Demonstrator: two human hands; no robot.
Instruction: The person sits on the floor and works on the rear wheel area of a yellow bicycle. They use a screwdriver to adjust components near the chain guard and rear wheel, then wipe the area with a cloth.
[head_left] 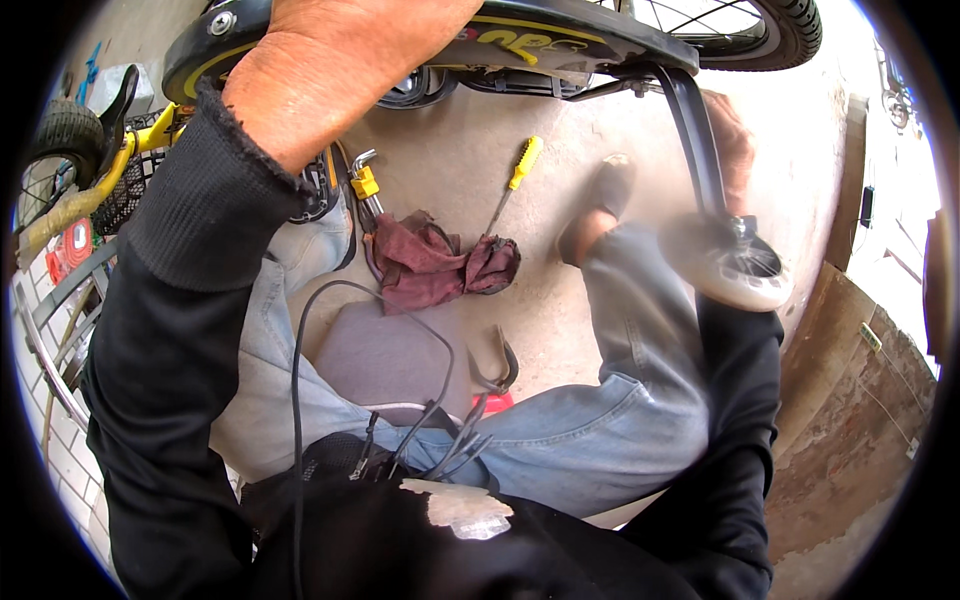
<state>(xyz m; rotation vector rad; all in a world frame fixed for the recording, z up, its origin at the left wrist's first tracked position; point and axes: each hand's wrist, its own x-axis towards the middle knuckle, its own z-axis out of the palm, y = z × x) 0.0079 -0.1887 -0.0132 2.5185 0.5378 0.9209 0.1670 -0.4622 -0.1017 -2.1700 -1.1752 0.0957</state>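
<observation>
Pale concrete floor (540, 330) fills the middle of the frame, partly covered by the wearer's legs. Nearest, along the lower edge, is a black jacket (370, 545) with a flaking pale patch on its front; a dark cable (297, 400) loops up from it. Faded blue jeans (640, 400) spread to either side of a grey cushion (385, 350). Just beyond the cushion lies a crumpled maroon cloth (425, 262), beside a yellow-handled screwdriver (525, 163) and a yellow-bodied tool (366, 183) with a bent metal tip.

Across the top stands the bicycle (800, 35), its black chain guard (540, 45) carrying stylised lettering, mostly yellow with a reddish part, and a yellow outline. At the upper left of the frame, the left hand (350, 50) is over this guard; its fingers run out of view, so its grip cannot be told. Well apart from it, at upper right, the right hand (732, 145) is just beside a black metal arm (690, 140); whether it touches is unclear. Below that hand, the arm ends at a blurred small wheel (752, 262). Farther off, at left, is a yellow bike frame (118, 165).
</observation>
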